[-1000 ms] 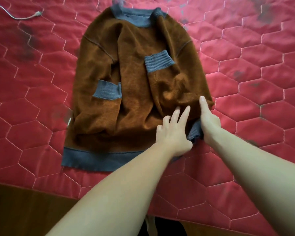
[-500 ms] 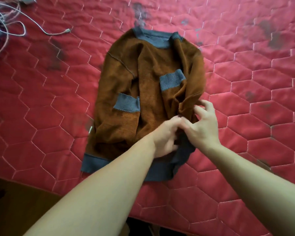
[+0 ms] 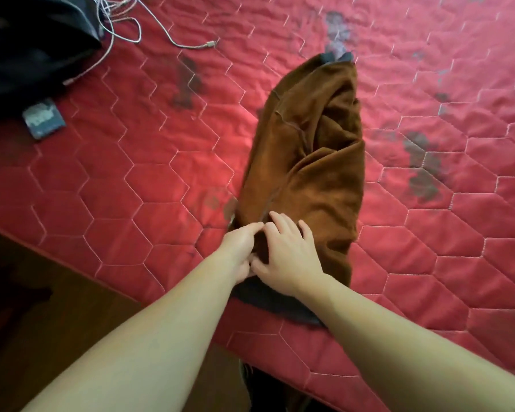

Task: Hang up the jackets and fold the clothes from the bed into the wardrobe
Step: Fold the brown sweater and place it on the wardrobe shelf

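Both hands are down at the near end of the brown sweater (image 3: 312, 173), which lies folded lengthwise into a narrow strip on the red quilted bed (image 3: 131, 188). The left hand (image 3: 241, 248) grips the fabric at its left edge, and the right hand (image 3: 289, 257) lies on top, fingers slightly bent. A black garment (image 3: 27, 40) and white cable (image 3: 125, 22) sit far left.

- brown sweater (image 3: 315, 179) with blue-grey trim lay folded lengthwise into a narrow strip, rumpled, collar far, hem near, on red quilted bed (image 3: 131, 185)
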Motion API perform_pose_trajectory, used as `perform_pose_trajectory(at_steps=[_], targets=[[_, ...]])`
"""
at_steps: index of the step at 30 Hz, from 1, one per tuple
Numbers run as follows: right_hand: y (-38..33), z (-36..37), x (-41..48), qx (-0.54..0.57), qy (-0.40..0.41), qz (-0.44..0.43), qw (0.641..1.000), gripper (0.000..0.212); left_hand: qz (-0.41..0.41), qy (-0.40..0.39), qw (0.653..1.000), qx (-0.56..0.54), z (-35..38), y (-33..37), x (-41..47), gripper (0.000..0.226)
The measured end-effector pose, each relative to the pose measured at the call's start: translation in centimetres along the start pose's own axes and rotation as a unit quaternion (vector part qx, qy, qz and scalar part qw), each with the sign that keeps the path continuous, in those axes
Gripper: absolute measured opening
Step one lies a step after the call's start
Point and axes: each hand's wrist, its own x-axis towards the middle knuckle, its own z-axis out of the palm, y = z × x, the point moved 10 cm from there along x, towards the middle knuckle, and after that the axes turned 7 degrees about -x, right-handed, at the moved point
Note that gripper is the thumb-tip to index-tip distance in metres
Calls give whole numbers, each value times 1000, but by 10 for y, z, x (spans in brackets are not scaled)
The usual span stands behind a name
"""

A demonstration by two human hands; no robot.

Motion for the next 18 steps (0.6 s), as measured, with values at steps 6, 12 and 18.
perform_pose_trajectory(at_steps=[6,12,18], targets=[[4,-26,-24,-30,115,-16,993,56,138,44,989,17,-16,20,14,45],[0,-5,-31,-61,79,-99,990,62,127,21,977,170,-36,7,18,64],[14,29,-52,-146,41,-134,979,79,245,67,929,270,-55,17,7,11]])
